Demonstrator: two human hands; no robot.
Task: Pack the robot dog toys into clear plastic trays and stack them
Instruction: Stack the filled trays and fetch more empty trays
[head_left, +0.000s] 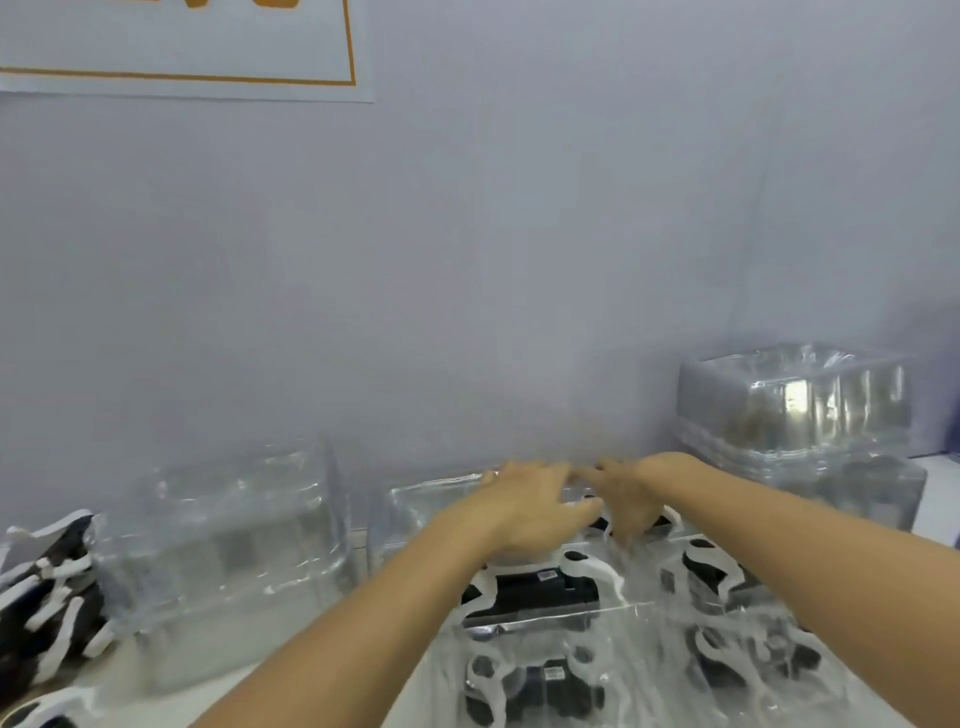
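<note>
Both hands out over the far end of the packed tray (613, 613), left hand (530, 512) and right hand (626, 499) fingers flat, gripping nothing, toy dog (540, 590) lying crosswise just below my left palm.

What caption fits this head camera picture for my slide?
Both hands, left and right, reach over packed robot dog toys in clear trays.

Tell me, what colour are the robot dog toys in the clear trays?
Black bodies with white legs, seen through the clear trays: robot dog toys, head view.
</note>
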